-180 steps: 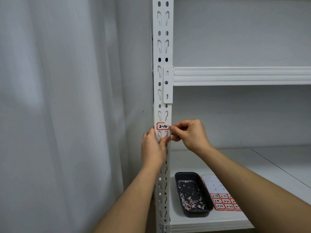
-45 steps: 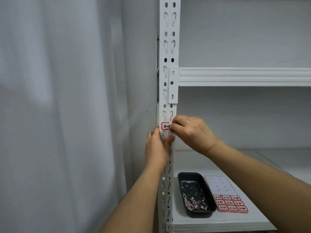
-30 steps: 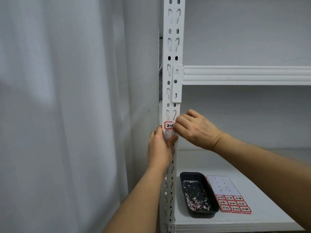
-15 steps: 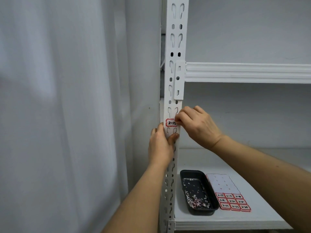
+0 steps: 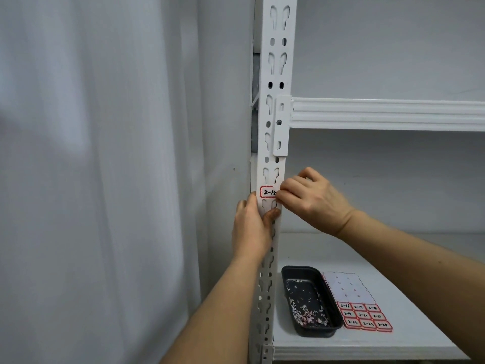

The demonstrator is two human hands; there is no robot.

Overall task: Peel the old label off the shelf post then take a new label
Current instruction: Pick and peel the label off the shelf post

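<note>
Shelf board: black plastic tray [image 5: 309, 302] of label scraps beside a red-bordered sheet of new labels [image 5: 363, 315].
Left hand [image 5: 253, 227]: fingers wrapped round the white slotted metal shelf post [image 5: 275, 101].
Right hand [image 5: 312, 197]: fingertips curled at the right edge of the red-bordered old label [image 5: 268, 192]; pinch hidden.
Change: over the last seconds the label stayed flat; peeling seems barely begun.
</note>
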